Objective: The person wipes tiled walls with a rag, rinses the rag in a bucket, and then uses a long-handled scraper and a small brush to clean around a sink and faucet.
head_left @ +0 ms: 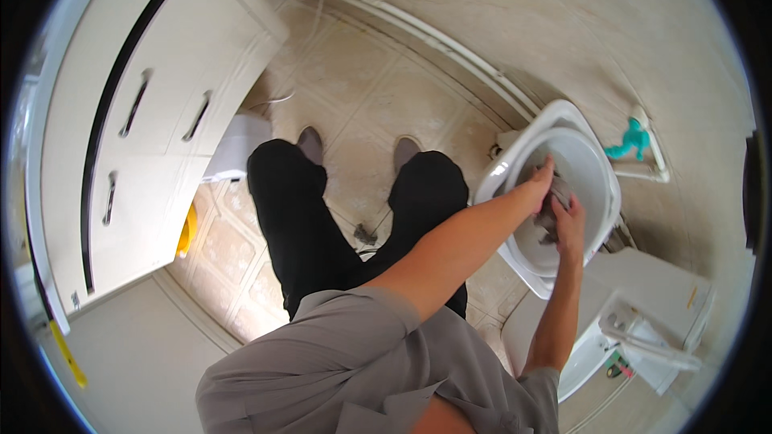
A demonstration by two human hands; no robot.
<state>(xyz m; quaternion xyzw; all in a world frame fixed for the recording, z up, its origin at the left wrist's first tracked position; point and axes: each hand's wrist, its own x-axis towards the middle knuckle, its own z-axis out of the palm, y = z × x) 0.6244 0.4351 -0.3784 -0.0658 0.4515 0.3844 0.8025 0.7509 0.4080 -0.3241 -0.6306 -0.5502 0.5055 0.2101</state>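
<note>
A crumpled grey-brown cloth (560, 188) is bunched between my two hands, over a white basin (597, 193). My left hand (541, 183) is closed on the cloth's left side, its fingers partly hidden. Opposite it, my right hand (570, 223) grips the lower right part with bent fingers. A darker end of the cloth hangs below my hands toward the bottom of the basin. The round basin sits inside a white sink (563, 112) at my right. My hands cover part of the basin's inside, so I cannot tell how much water it holds.
White pipes (450, 47) run along the wall beyond the sink. A teal tap fitting (630, 139) sticks out at right. A white toilet (591, 366) stands near right. White cabinets (161, 104) line the left, with a yellow object (186, 231) below. A dark clump (366, 234) lies on the tiled floor.
</note>
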